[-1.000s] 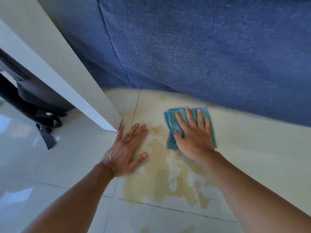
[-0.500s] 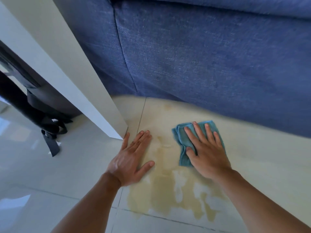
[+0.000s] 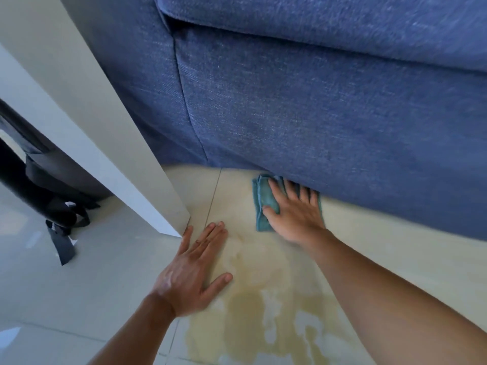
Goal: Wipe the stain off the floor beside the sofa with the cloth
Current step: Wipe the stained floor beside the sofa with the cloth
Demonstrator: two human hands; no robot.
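A yellowish-brown stain [image 3: 253,312] spreads over the pale floor tiles in front of the blue sofa [image 3: 316,114]. My right hand [image 3: 292,214] lies flat on a folded teal cloth [image 3: 263,201], pressing it to the floor right against the sofa's base, at the far end of the stain. Its fingers are spread and their tips reach the sofa fabric. My left hand [image 3: 195,270] rests palm down on the floor at the stain's left edge, fingers apart, holding nothing.
A white panel [image 3: 105,143] slants down to the floor just left of my left hand, its corner touching my thumb side. A black bag with straps [image 3: 52,201] lies behind it at the left. Glossy tiles [image 3: 66,299] stretch to the lower left.
My right hand has pushed the cloth away from me, up to the sofa's base. The stain near the sofa looks fainter. The left hand stays planted.
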